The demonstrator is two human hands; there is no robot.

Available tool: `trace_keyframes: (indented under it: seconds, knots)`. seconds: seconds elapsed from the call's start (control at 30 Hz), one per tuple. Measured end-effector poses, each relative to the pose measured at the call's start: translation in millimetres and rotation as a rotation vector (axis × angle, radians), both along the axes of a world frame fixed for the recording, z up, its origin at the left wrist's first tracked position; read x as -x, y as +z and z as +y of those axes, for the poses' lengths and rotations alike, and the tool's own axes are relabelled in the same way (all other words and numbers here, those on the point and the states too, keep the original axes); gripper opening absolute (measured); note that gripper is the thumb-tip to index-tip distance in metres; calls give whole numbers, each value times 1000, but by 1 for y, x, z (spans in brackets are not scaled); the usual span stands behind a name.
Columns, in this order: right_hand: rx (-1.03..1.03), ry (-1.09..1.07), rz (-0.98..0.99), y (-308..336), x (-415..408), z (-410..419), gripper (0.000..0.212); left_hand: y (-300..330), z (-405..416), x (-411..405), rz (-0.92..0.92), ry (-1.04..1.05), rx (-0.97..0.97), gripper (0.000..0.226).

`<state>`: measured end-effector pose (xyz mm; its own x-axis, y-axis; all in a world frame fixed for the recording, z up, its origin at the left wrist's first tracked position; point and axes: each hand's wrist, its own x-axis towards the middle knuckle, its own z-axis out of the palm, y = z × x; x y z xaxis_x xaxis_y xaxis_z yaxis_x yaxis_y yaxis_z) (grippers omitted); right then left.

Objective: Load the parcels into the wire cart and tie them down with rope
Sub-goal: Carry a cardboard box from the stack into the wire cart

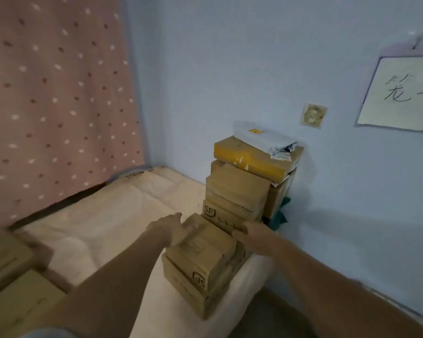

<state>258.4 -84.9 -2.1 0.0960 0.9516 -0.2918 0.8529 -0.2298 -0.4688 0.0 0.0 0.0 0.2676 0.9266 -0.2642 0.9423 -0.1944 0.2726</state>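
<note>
Both hands, left hand [175,228] and right hand [250,231], are clasping the top box [203,242] by its sides, risking nudging the leaning stack [239,191] behind into toppling.

Brown cardboard box [203,250] atop low stack [193,289] on pale mat; taller parcel stack [239,191] behind, white mailer bag [261,137] on top.

Both forearms bare; light blue garment [47,332] at bottom edge.
</note>
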Motion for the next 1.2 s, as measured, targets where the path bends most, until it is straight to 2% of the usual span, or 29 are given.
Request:
trace_keyframes:
  seconds: [0.03,0.07,0.13,0.2,0.3,0.43,0.5,0.63,0.73,0.83,0.97,1.03,1.1,1.2]
  knots:
    - [1,-22,31,-14,2,4,39,-9,5,1,-11,20,26,103]
    - [11,-63,35,-28,2,8,35,-18,11,2,-23,45,53,102]
    - [62,-166,40,-57,5,10,40,-40,20,5,-42,85,114,99]
    - [127,-291,150,-82,13,14,51,-61,29,5,-63,110,149,91]
    - [315,-463,456,-105,27,18,78,-82,43,9,-53,118,145,78]
    - [240,-398,540,-115,45,25,103,-94,51,12,-100,97,169,66]
    - [196,-432,608,-113,52,26,108,-91,51,13,-113,96,139,62]
    - [110,-517,754,-101,60,24,88,-72,46,21,-132,74,28,59]
    - [-2,-576,844,-72,65,12,72,-47,41,30,-207,44,-21,66]
    - [-69,-670,976,-36,66,-4,63,-21,34,38,-346,1,-46,69]
    - [-142,-701,1020,1,58,-34,60,13,12,38,-594,14,-58,52]
    - [-190,-696,1027,19,52,-53,56,29,-5,28,-803,53,20,46]
    - [-232,-706,1056,37,43,-76,50,48,-31,12,-1009,104,186,40]
    - [-286,-713,1066,62,20,-119,41,68,-80,-18,-1175,65,408,39]
